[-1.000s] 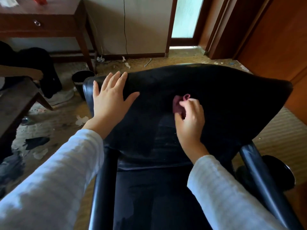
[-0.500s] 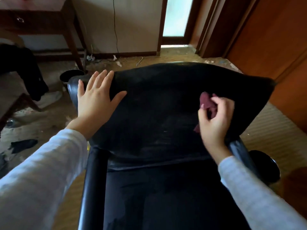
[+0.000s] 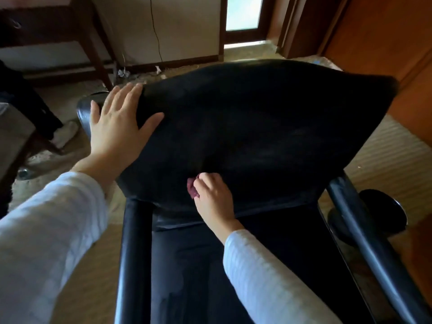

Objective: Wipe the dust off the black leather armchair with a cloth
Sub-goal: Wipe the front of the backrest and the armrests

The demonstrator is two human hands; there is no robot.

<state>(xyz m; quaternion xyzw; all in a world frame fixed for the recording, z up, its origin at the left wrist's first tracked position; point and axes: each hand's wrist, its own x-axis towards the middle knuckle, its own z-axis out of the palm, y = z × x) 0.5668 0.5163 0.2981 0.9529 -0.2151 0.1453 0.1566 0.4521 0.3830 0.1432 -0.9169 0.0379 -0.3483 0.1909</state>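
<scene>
The black leather armchair (image 3: 268, 127) fills the middle of the view, its wide backrest facing me and its seat below. My left hand (image 3: 117, 127) lies flat with spread fingers on the backrest's upper left corner. My right hand (image 3: 214, 197) holds a small dark red cloth (image 3: 192, 189) against the lower middle of the backrest, just above the seat. Most of the cloth is hidden under my fingers. Two black tubular armrests run down either side of the seat.
A wooden desk (image 3: 70, 26) stands at the back left, with a dark bucket partly hidden behind the chair's left corner. A person's dark trouser leg and white shoe (image 3: 66, 134) are at the left. A round black base (image 3: 383, 209) sits on the floor at the right. Wooden doors line the right wall.
My right hand has carried the cloth from the backrest's right side down and left to its lower middle. My left hand has stayed on the upper left corner.
</scene>
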